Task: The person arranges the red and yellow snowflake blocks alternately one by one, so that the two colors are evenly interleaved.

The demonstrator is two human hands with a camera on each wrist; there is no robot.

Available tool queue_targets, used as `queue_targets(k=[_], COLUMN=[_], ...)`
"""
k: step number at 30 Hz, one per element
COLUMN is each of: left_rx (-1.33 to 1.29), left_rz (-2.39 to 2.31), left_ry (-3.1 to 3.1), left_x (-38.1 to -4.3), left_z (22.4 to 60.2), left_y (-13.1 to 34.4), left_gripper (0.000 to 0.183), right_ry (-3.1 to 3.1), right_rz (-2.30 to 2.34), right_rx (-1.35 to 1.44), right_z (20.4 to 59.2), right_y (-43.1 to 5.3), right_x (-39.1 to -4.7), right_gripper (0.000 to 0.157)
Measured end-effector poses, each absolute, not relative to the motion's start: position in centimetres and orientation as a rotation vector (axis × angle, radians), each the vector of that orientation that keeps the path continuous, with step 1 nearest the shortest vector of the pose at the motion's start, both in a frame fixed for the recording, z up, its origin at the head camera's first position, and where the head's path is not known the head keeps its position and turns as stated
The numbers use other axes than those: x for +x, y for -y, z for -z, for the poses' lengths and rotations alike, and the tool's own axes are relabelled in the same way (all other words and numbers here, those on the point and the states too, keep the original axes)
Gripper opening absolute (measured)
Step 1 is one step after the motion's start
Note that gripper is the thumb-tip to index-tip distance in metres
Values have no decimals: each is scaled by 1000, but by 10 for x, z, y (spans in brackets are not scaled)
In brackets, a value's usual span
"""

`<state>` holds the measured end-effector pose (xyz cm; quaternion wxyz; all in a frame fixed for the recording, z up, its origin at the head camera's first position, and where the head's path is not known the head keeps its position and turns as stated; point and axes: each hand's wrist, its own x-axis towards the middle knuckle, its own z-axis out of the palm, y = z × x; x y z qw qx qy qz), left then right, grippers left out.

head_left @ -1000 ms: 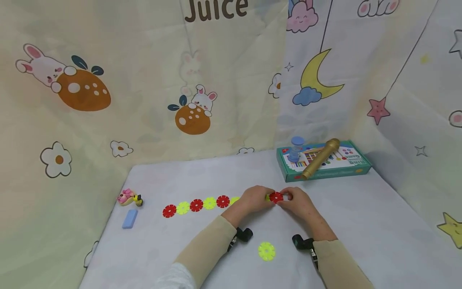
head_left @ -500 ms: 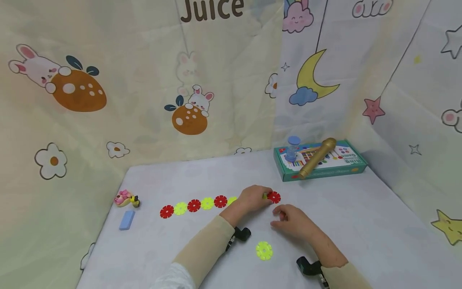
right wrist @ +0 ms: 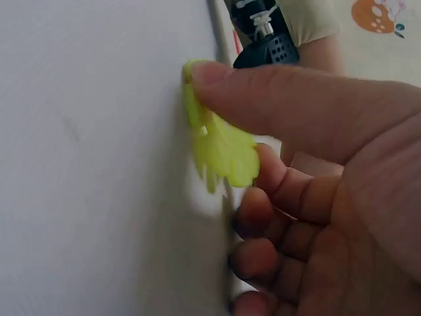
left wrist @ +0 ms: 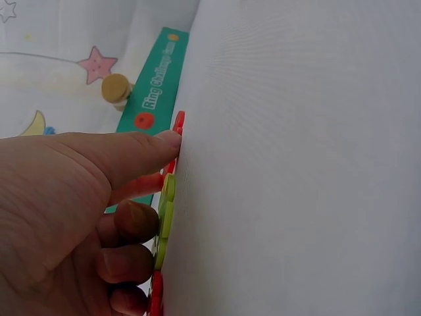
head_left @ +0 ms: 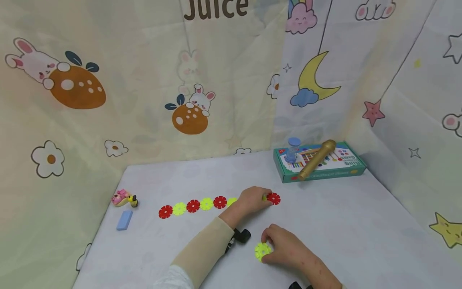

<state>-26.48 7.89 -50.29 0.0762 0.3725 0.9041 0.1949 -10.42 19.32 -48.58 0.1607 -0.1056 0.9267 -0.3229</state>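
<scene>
A row of notched plastic discs, alternating red and yellow-green, lies on the white table in the head view. My left hand (head_left: pixel 254 199) covers part of the row and pinches the red disc (head_left: pixel 274 198) at its right end between thumb and index finger. In the left wrist view, a yellow-green disc (left wrist: pixel 164 220) lies under the curled fingers. Nearer the front, my right hand (head_left: pixel 286 249) pinches a loose yellow-green disc (head_left: pixel 262 251) by its edges. The right wrist view shows that disc tilted, its lower part standing off from the white surface.
A green box (head_left: pixel 321 174) stands at the back right, bearing a gold microphone-shaped object (head_left: pixel 317 159) and a blue sand timer (head_left: pixel 292 150). On the left are a blue block (head_left: pixel 124 220) and a small pink and yellow figure (head_left: pixel 124 198). Printed cloth hangs behind.
My right hand has left the red disc at the row's end, moved down toward the table's front and taken hold of the loose yellow-green disc. The left hand stays on the row.
</scene>
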Motion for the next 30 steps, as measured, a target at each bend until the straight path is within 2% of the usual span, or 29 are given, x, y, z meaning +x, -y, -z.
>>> queue_targets(k=[8,16,23,30], left_rx=[1090,1107,1105,1076], left_rz=[-565,-577,-565,-569], left_ry=[-2708,-2695,-2693,-2704], left_x=[-265,-268,-266,-265], left_z=[501,504,503,504], left_y=[-78,-79,-82,-80], left_gripper=[43,42,45,46], right_ry=[-2443,-2448,-2585,-2732], right_rz=[1250,1354,1264,1053], right_rx=[-289,-74,22,40], right_z=[467,427,446,473], right_y=[-205,-256,-295,-304], right_x=[-120,-168,-193,-209], right_gripper=[27,37,45,46])
